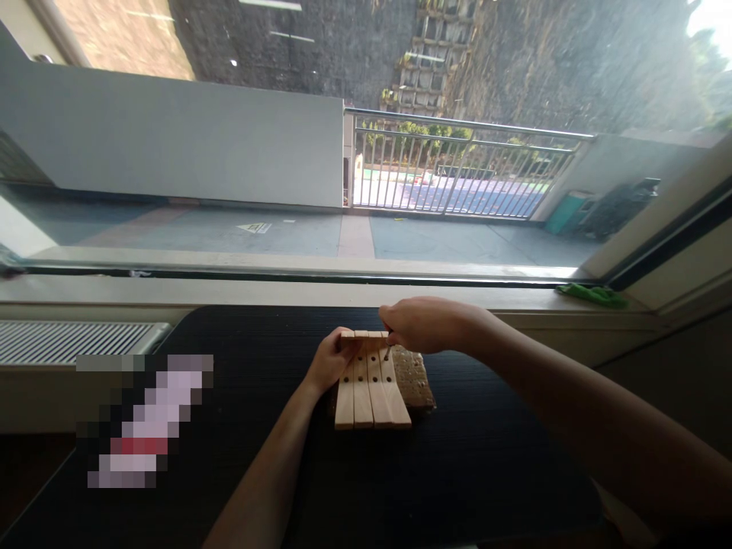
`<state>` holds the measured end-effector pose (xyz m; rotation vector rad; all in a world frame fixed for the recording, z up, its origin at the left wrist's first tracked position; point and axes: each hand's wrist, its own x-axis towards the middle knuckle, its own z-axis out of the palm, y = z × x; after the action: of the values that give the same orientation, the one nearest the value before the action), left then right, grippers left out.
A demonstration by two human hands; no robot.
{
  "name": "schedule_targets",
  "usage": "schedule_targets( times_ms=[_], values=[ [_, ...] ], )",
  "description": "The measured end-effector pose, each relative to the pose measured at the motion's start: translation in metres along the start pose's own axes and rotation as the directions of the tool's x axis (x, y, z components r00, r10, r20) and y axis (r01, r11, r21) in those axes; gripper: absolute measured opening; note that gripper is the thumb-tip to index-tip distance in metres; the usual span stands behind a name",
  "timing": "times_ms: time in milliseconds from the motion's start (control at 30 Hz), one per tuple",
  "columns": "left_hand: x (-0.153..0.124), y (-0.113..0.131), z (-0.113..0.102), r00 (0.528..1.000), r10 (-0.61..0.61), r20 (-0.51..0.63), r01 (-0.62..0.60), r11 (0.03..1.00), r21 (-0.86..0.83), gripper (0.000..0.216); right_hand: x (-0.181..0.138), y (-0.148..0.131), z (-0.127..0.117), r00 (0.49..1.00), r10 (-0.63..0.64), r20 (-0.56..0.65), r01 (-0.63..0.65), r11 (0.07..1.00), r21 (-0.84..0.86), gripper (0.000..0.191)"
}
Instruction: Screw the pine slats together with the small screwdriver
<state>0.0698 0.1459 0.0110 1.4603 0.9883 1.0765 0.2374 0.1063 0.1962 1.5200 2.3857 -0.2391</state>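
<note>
A small piece of pale wooden slats [363,408], joined side by side with rows of dark round holes or screw heads, lies on the black table. My left hand [330,362] is closed around its left edge, near the upper end. In my right hand [420,324], closed in a fist above the upper right corner, is what looks like a screwdriver [388,353]; its handle is hidden by the fingers. The thin shaft points down at a hole in the rightmost slat. A brown, speckled block [415,379] lies partly under the wood on the right.
The black table [457,473] stands against a window sill [274,293]. A blurred-out pinkish item [163,404] lies on the left side. A green cloth [592,295] rests on the sill at right. A white slatted radiator [74,341] is at left.
</note>
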Motion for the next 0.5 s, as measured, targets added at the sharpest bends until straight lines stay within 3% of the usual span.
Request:
schedule_targets(
  times_ms=[267, 500],
  values=[
    [-0.0005, -0.0031, -0.001, 0.998, -0.056, 0.015, 0.056, 0.998, -0.02, 0.026, 0.0013, 0.0004, -0.0001, 1.0, 0.016, 0.003, -0.016, 1.0, 0.022, 0.012],
    [-0.0022, 0.0005, -0.0027, 0.999, -0.033, -0.003, 0.033, 0.999, -0.013, 0.012, 0.0015, -0.0005, -0.0015, 0.999, 0.035, 0.031, -0.036, 0.999, 0.011, 0.019]
  ],
)
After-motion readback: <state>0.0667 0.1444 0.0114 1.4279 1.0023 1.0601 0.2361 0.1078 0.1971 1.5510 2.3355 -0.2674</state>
